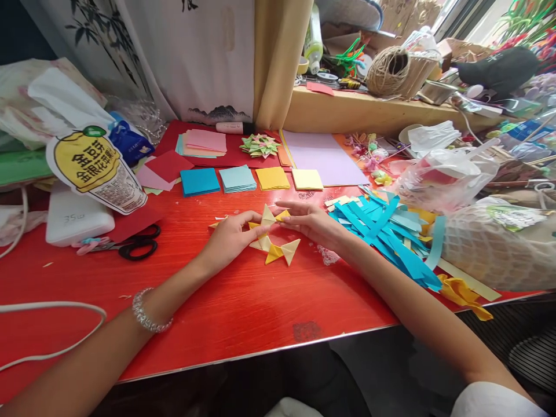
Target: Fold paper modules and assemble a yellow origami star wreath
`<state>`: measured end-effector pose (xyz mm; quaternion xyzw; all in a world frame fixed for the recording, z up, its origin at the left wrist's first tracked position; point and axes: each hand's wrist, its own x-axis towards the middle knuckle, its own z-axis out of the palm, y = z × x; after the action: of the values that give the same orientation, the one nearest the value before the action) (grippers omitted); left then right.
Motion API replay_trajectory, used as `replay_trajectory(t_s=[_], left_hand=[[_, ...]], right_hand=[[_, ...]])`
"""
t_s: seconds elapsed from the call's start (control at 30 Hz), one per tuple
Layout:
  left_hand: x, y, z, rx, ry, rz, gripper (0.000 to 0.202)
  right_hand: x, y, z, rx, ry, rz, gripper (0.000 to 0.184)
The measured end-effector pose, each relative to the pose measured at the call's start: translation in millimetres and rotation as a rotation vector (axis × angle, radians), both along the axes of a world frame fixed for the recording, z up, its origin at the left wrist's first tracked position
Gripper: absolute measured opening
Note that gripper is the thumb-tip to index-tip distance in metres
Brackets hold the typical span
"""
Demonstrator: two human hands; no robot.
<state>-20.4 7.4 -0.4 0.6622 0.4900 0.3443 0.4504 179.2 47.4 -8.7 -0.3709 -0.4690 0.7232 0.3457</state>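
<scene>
A folded paper ornament [274,252] in yellow and cream, with several pointed tips, is between my two hands just above the red table. My left hand [237,236] grips its left side, thumb on top; a yellow tip pokes out beyond the knuckles. On the far right side, my right hand [313,223] has its fingers against a yellow tip, the index finger stretched out above. Beyond the hands stand small paper stacks in a row: blue [200,182], light blue [237,179], yellow [273,178] and cream [307,179].
Blue paper strips [382,226] lie heaped right of my right arm, beside a net-wrapped bundle [499,249]. Black-handled scissors [138,249] and a white power block [78,215] are at left. A finished green-pink paper ornament [260,145] sits at the back. The table edge [243,354] runs nearest me.
</scene>
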Motion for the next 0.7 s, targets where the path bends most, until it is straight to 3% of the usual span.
replay_trajectory(t_s=[0.23, 0.57, 0.7], left_hand=[[-0.5, -0.4, 1.2, 0.022, 0.1, 0.068, 0.033], [-1.5, 0.7, 3.0, 0.008, 0.062, 0.08, 0.029], [-0.8, 1.2, 5.3, -0.081, 0.019, 0.055, 0.03]], right_hand=[[0.7, 1.0, -1.9, 0.063, 0.018, 0.014, 0.014], [2.3, -0.2, 0.6, 0.185, -0.047, -0.01, 0.018], [2.2, -2.9, 7.7, 0.286, -0.08, -0.112, 0.017]])
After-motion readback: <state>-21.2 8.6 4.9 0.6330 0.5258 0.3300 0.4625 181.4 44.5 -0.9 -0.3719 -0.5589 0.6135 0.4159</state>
